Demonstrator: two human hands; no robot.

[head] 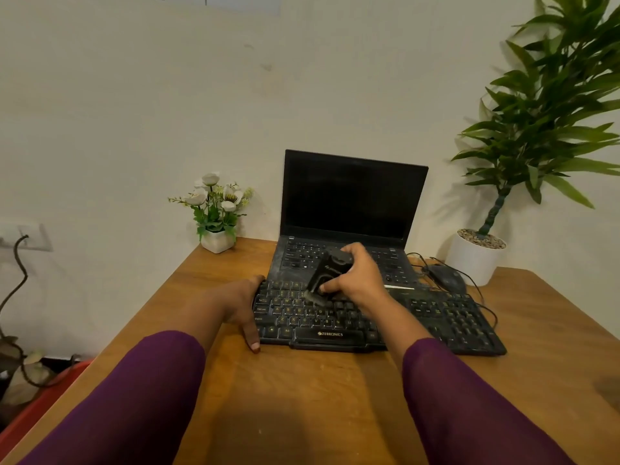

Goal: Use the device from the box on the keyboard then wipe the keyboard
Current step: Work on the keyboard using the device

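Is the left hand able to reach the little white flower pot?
Probably yes. The left hand holds the keyboard by its edge, and only bare table lies between it and the flower pot.

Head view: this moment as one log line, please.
right hand grips device, tip on keys | left hand holds keyboard edge | wipe not done

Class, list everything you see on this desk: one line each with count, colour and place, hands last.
table: one, brown wood, under everything
keyboard: one, black, in front of laptop
device: one, black, tip on keyboard keys
laptop: one, black, open, behind keyboard
mouse: one, black, right of laptop
flowers: one pot, white, left of laptop
plant: one, green in white pot, far right
left hand: one, holds keyboard's left end
right hand: one, grips device
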